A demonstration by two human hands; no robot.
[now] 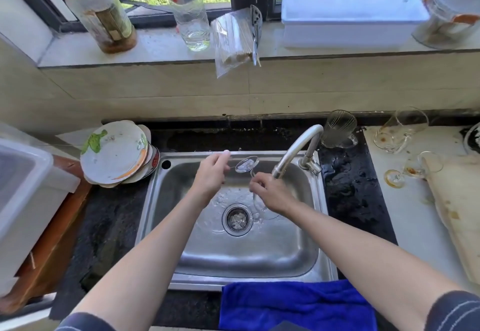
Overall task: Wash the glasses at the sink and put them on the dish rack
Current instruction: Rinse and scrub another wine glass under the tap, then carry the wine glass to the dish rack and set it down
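Observation:
A clear stemmed wine glass (246, 165) is held tilted over the steel sink (298, 247), foot up and away from me, bowl down near the drain. My right hand (272, 193) grips its stem and bowl just under the faucet spout (279, 171). My left hand (211, 176) pinches the edge of the foot. Water ripples around the drain (237, 219). On the counter to the right stand a clear glass mug (337, 130) and a stained, tilted glass jug (400, 130). A dirty wine glass (420, 166) lies there on its side.
Stacked plates (117, 151) lean left of the sink. A white plastic bin (23, 188) is at far left. A blue towel (293, 304) hangs over the front edge. A cutting board (457, 214) lies at right. Bottles and a white box (350, 16) line the window sill.

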